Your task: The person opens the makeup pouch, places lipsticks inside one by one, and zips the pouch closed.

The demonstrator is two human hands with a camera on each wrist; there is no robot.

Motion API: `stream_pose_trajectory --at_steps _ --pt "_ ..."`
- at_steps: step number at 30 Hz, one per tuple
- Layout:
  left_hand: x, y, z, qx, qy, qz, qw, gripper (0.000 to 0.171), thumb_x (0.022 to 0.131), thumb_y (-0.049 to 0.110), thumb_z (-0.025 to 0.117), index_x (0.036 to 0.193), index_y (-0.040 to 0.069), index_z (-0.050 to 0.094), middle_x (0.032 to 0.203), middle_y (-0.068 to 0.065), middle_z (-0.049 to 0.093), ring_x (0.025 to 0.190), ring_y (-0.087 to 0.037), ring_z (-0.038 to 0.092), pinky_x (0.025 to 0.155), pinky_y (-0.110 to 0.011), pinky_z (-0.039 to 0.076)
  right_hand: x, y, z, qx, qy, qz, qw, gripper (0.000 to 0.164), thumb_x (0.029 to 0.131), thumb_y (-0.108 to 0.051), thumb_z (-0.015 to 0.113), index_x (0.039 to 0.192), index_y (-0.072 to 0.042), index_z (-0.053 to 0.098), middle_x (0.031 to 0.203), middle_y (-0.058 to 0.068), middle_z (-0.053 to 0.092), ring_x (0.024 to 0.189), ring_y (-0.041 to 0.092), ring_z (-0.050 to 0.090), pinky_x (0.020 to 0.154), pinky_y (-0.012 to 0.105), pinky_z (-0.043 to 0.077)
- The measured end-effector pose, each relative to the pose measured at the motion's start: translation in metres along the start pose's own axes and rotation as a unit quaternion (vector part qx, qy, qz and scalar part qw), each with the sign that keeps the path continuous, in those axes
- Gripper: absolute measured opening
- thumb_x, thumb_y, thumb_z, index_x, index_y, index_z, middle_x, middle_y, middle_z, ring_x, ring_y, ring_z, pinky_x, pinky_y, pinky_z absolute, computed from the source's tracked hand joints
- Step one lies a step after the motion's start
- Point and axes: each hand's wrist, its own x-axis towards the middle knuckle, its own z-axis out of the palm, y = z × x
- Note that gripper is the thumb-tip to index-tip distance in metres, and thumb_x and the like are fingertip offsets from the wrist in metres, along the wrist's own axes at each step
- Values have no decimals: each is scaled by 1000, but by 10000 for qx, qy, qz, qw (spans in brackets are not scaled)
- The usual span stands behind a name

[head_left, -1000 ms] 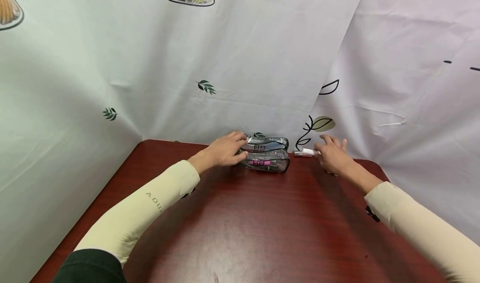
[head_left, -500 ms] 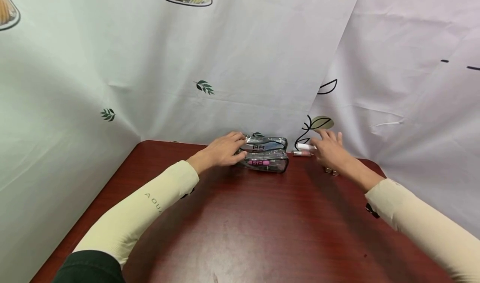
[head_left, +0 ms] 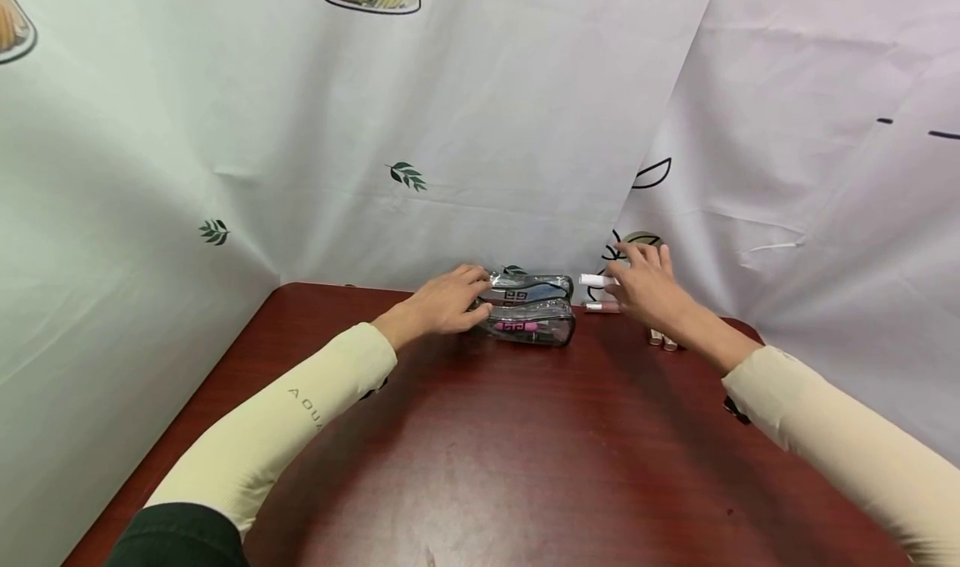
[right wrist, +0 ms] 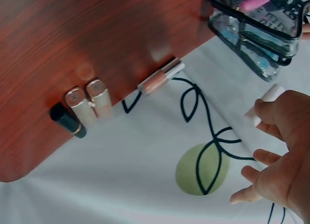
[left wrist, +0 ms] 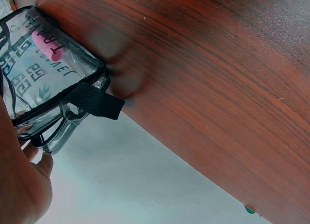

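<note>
White tube [head_left: 592, 280], pinched in my right hand [head_left: 647, 288] just right of the clear pouch [head_left: 553, 332] my left hand [head_left: 446, 300] grips, needs, I judge, a light, level hold.

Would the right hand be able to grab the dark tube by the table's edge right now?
Probably not straight away: the right hand pinches a white tube. Nothing seems to cover the dark tube, though.

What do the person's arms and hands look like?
The left hand and right hand are bare. Both forearms have cream sleeves; the left one bears dark lettering. Higher on that arm: a dark green sleeve. Small black parts peek out underneath.
</note>
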Motion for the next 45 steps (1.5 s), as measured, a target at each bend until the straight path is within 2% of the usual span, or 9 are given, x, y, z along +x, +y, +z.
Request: stream_pose_trajectory --at_steps 6,10,15,21,26,36,45 --pt "0 0 -1 25 11 18 10000 62 117 42 46 162 1 59 168 -16 54 163 -36 45 134 -52 41 7 -10 -5 95 30 -199 9998 14 109 -15 72 117 -3 73 169 35 46 151 65 41 126 81 23" --pt "1 -1 0 58 -41 29 10000 62 117 42 46 162 1 59 169 -17 53 163 -36 44 134 -52 42 12 -18 -6 186 92 -330 9992 12 110 -14 69 114 -3 73 168 35 47 150 64 43 125 79 26" --pt "1 -1 1 42 -38 20 10000 62 117 42 46 162 1 59 168 -16 53 162 -36 44 134 -52 42 19 -28 -6 17 279 -461 9985 14 109 -13 69 115 -3 75 164 35 52 146 62 48 120 74 34" --pt "-1 -2 -1 28 34 -15 10000 63 116 42 45 161 1 60 169 -16 54 163 -36 44 134 -53 42 29 -42 -5 -92 89 -510 9986 16 109 -17 71 119 -5 76 168 31 49 154 59 43 130 78 27" --pt "-1 -1 -1 29 20 -56 10000 62 117 42 45 162 2 59 170 -15 53 164 -35 43 134 -53 42 35 -54 -3 -129 223 -588 9979 13 110 -17 72 116 -6 76 169 29 48 158 56 37 130 77 25" --pt "0 0 1 8 10 -44 10000 62 116 41 46 162 1 59 169 -15 54 164 -35 44 134 -52 42 38 -78 7 -129 126 -660 9977 16 110 -20 72 118 -7 77 169 28 50 159 54 37 128 75 29" --pt "1 -2 1 41 9 -75 10000 61 117 42 46 161 2 60 168 -14 54 164 -34 44 134 -51 42 45 -96 11 -349 81 -755 9965 16 110 -23 73 117 -9 77 170 25 49 160 52 38 129 73 31"
